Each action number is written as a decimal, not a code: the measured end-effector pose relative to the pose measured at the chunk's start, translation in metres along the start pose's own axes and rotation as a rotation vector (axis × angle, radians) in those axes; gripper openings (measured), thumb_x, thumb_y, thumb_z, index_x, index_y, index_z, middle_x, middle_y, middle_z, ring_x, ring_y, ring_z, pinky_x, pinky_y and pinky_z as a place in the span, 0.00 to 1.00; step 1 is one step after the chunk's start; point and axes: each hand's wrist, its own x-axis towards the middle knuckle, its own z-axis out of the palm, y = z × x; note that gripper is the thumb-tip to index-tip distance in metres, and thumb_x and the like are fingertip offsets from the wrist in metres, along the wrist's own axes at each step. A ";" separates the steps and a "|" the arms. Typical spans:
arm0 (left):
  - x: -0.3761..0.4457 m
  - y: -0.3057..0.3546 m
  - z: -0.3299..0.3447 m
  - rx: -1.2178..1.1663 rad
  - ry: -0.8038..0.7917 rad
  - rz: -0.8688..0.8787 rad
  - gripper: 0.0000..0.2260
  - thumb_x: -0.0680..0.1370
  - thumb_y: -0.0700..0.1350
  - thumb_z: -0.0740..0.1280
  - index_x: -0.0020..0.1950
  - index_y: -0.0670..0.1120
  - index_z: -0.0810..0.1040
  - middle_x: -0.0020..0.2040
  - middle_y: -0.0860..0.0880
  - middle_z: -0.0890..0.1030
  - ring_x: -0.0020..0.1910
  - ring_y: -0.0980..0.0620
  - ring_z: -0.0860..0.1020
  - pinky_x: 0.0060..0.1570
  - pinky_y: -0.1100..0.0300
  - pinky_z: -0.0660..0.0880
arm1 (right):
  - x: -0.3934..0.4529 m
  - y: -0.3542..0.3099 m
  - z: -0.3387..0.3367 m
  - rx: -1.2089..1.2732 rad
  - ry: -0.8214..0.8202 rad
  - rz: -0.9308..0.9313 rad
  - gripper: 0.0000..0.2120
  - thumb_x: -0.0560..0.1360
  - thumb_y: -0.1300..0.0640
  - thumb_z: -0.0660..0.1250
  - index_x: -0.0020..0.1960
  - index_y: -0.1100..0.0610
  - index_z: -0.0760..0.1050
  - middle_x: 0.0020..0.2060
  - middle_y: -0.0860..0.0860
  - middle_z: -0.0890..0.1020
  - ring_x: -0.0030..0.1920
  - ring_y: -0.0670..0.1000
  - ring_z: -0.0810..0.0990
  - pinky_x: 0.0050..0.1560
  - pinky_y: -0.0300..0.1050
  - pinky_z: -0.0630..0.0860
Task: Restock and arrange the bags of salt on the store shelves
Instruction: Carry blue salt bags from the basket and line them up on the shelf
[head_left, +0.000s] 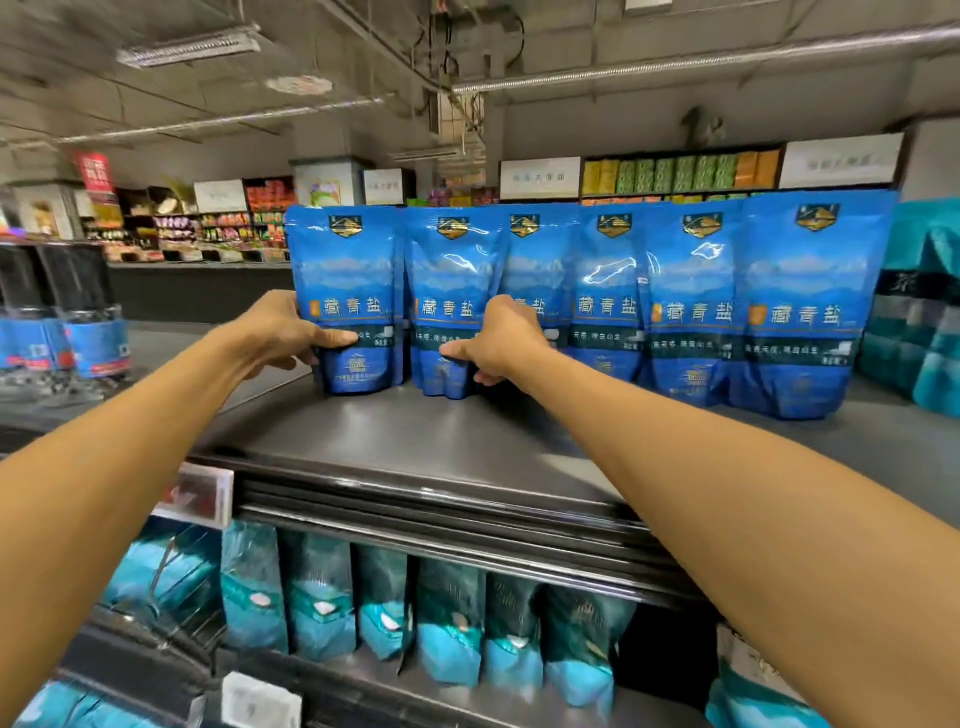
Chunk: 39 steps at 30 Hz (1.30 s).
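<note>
- Two bare forearms reach in from the lower corners, nearest the camera, up to the top shelf (467, 431), a smooth grey metal surface with a dull sheen.
- The left hand (283, 332) grips the leftmost blue salt bag (348, 291) at its left edge, thumb laid across the front over the dark band, fingers curled round behind.
- The right hand (501, 340) holds the second blue salt bag (452, 280) at its lower right side, thumb pressed on the front, fingers tucked behind.
- Both bags stand upright on their gusseted bases, just beside each other, with a narrow gap between them.
- To the right, the row of blue salt bags (727, 301) continues, glossy and crinkled plastic pouches, overlapping at their edges.
- Bare shelf lies in front of the row up to the ridged front lip (441, 499), and more to the left of the leftmost bag.
- Teal pouches (930, 312) are stacked at the far right end of the shelf, next to the last blue bag.
- Dark-capped bottles with blue labels (67, 312) stand well apart on the left.
- On the shelf below, teal bags (452, 618) stand in a row; a price tag (197, 493) hangs from the lip.
</note>
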 end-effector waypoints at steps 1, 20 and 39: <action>0.001 0.000 0.001 -0.026 -0.014 0.017 0.10 0.72 0.46 0.79 0.50 0.49 0.82 0.45 0.48 0.85 0.36 0.50 0.79 0.34 0.58 0.76 | 0.000 -0.002 0.001 0.007 0.008 0.000 0.23 0.74 0.48 0.76 0.39 0.59 0.65 0.36 0.56 0.74 0.41 0.60 0.87 0.47 0.58 0.84; -0.018 -0.015 0.006 -0.098 -0.036 0.041 0.26 0.71 0.42 0.79 0.65 0.41 0.72 0.53 0.46 0.83 0.47 0.53 0.81 0.40 0.57 0.78 | -0.013 -0.005 0.006 -0.037 -0.011 -0.016 0.25 0.72 0.47 0.77 0.35 0.59 0.65 0.38 0.57 0.78 0.43 0.57 0.84 0.43 0.52 0.83; -0.166 -0.019 0.032 -0.582 0.284 0.256 0.03 0.82 0.42 0.67 0.49 0.50 0.77 0.44 0.47 0.84 0.34 0.59 0.80 0.31 0.63 0.74 | -0.153 -0.029 -0.033 0.620 -0.084 -0.224 0.07 0.80 0.58 0.66 0.44 0.58 0.76 0.32 0.51 0.81 0.27 0.47 0.79 0.27 0.42 0.73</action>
